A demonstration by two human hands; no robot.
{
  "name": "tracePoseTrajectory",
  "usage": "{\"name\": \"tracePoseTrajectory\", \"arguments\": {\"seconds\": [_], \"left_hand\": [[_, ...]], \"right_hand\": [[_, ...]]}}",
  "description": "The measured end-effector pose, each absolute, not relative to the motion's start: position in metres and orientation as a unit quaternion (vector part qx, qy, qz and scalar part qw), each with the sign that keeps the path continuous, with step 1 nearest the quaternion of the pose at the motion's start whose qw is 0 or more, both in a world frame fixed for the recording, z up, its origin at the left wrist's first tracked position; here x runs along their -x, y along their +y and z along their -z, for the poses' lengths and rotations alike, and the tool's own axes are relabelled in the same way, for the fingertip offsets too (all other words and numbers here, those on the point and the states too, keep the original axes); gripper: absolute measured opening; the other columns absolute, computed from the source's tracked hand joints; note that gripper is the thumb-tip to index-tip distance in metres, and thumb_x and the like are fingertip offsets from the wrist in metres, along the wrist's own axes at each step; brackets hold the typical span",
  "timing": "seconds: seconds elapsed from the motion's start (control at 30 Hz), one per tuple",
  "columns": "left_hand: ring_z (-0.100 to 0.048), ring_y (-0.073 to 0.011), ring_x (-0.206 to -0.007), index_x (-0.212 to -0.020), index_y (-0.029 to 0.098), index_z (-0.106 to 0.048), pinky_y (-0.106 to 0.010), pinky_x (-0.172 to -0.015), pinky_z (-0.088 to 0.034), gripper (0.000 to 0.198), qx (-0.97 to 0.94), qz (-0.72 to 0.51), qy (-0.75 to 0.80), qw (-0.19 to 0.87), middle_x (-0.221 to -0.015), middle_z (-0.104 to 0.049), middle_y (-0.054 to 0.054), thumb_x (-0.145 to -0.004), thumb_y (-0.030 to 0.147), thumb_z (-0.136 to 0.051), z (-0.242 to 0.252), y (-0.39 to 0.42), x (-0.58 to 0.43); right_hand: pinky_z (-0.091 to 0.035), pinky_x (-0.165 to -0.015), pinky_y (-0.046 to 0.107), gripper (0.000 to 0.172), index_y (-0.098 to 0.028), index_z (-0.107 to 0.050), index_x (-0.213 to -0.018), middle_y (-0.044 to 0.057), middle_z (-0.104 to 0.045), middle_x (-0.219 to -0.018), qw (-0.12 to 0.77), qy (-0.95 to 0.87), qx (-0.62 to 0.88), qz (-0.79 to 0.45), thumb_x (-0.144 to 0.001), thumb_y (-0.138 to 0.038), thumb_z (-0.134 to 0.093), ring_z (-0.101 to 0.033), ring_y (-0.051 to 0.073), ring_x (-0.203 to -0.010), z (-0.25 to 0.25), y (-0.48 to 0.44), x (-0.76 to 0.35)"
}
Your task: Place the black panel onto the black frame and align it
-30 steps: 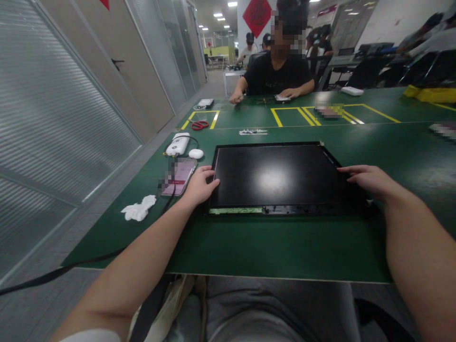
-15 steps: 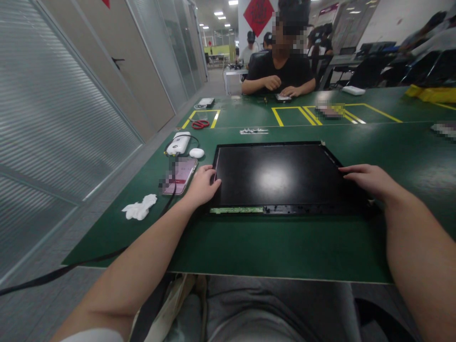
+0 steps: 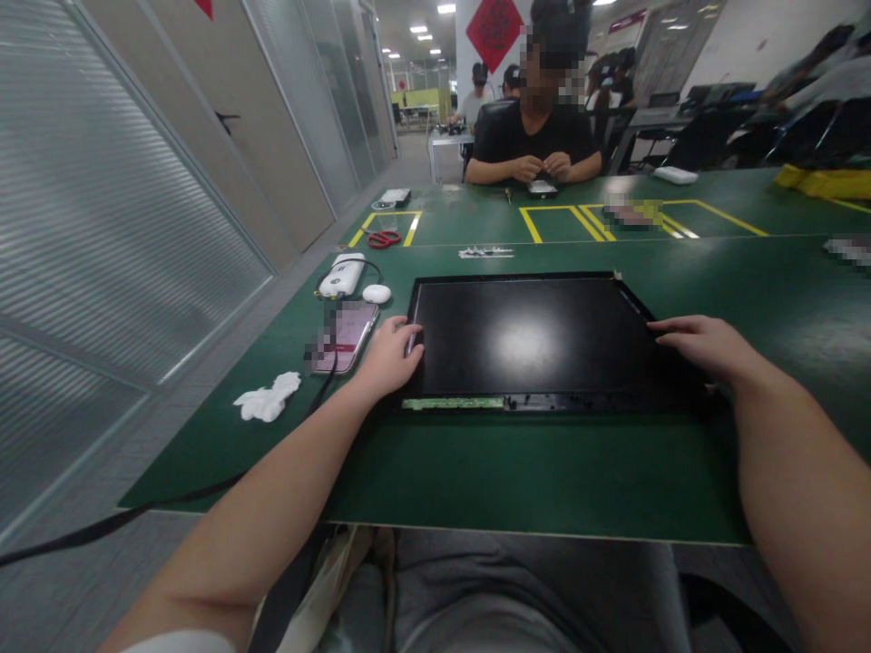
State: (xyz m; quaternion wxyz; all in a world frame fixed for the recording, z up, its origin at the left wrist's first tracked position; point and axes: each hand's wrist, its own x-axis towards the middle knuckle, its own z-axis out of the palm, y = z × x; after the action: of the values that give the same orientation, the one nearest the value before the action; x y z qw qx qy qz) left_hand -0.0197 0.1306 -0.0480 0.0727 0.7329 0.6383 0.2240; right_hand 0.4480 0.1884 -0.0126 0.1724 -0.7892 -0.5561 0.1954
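Observation:
A black flat screen panel (image 3: 523,336) in a black frame lies on the green table, its glossy face up with a bright reflection in the middle. A green circuit strip (image 3: 454,404) runs along the left part of its near edge. My left hand (image 3: 393,354) grips the panel's left edge, thumb on top and fingers around the rim. On the right edge, my right hand (image 3: 704,340) holds the frame with its fingers together; the underside of that grip is hidden.
Left of the panel lie a phone (image 3: 346,337), a white earbud case (image 3: 376,294), a white power bank (image 3: 342,275) with a cable, and crumpled tissue (image 3: 268,397). Beyond are red-handled scissors (image 3: 384,238) and white strips (image 3: 485,253). A co-worker (image 3: 537,136) sits opposite.
My hands and the panel stay practically in place. Across the table, the co-worker's hands have come together above the small device.

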Motion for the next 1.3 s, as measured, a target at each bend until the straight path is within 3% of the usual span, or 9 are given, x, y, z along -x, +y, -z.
{"name": "tracePoseTrajectory", "arguments": {"seconds": [0.27,0.47,0.73,1.03,1.17,1.3], "left_hand": [[-0.049,-0.0375,-0.135,-0.137,0.010,-0.054,-0.054,-0.115,-0.036,0.056,-0.719,-0.213,0.659,0.052,-0.141,-0.056,-0.022,-0.086,0.033,-0.061,0.044,0.132,0.022],[-0.052,-0.0336,-0.135,-0.142,0.009,-0.051,-0.045,-0.114,-0.039,0.056,-0.710,-0.212,0.664,0.102,-0.143,-0.059,-0.020,-0.089,0.029,-0.054,0.039,0.130,0.018],[-0.055,-0.0328,-0.133,-0.141,0.010,-0.054,-0.047,-0.114,-0.041,0.052,-0.696,-0.226,0.671,0.122,-0.142,-0.060,-0.018,-0.089,0.017,-0.049,0.036,0.129,0.016],[-0.054,-0.0315,-0.134,-0.140,0.014,-0.056,-0.048,-0.116,-0.038,0.055,-0.678,-0.270,0.663,0.169,-0.143,-0.060,-0.014,-0.086,0.010,-0.047,0.038,0.130,0.019],[-0.060,-0.0310,-0.127,-0.139,0.020,-0.057,-0.053,-0.113,-0.041,0.056,-0.636,-0.353,0.643,0.239,-0.135,-0.066,-0.011,-0.084,0.012,-0.051,0.042,0.132,0.022],[-0.063,-0.0266,-0.123,-0.139,0.019,-0.053,-0.047,-0.106,-0.050,0.058,-0.541,-0.483,0.571,0.385,-0.141,-0.062,-0.010,-0.081,0.012,-0.053,0.037,0.133,0.017]], "right_hand": [[-0.049,-0.078,0.033,0.034,-0.021,-0.079,-0.105,0.007,-0.074,-0.088,0.166,-0.568,0.790,-0.160,-0.076,-0.023,-0.062,-0.065,0.022,-0.084,0.020,0.194,-0.453],[-0.050,-0.073,0.033,0.035,-0.021,-0.080,-0.105,0.007,-0.074,-0.085,0.154,-0.581,0.788,-0.137,-0.075,-0.025,-0.061,-0.065,0.022,-0.078,0.025,0.197,-0.458],[-0.050,-0.086,0.036,0.036,-0.024,-0.080,-0.106,0.007,-0.075,-0.106,0.159,-0.573,0.793,-0.132,-0.075,-0.025,-0.063,-0.066,0.024,-0.095,0.032,0.200,-0.463],[-0.049,-0.089,0.033,0.037,-0.021,-0.079,-0.111,0.008,-0.075,-0.111,0.149,-0.585,0.787,-0.132,-0.078,-0.026,-0.062,-0.066,0.024,-0.101,0.034,0.201,-0.464],[-0.049,-0.090,0.034,0.037,-0.022,-0.079,-0.110,0.008,-0.075,-0.109,0.152,-0.583,0.786,-0.136,-0.078,-0.026,-0.062,-0.066,0.024,-0.100,0.036,0.202,-0.465],[-0.049,-0.090,0.035,0.035,-0.023,-0.080,-0.106,0.007,-0.076,-0.107,0.166,-0.581,0.785,-0.136,-0.076,-0.026,-0.064,-0.066,0.024,-0.099,0.037,0.202,-0.466]]}}
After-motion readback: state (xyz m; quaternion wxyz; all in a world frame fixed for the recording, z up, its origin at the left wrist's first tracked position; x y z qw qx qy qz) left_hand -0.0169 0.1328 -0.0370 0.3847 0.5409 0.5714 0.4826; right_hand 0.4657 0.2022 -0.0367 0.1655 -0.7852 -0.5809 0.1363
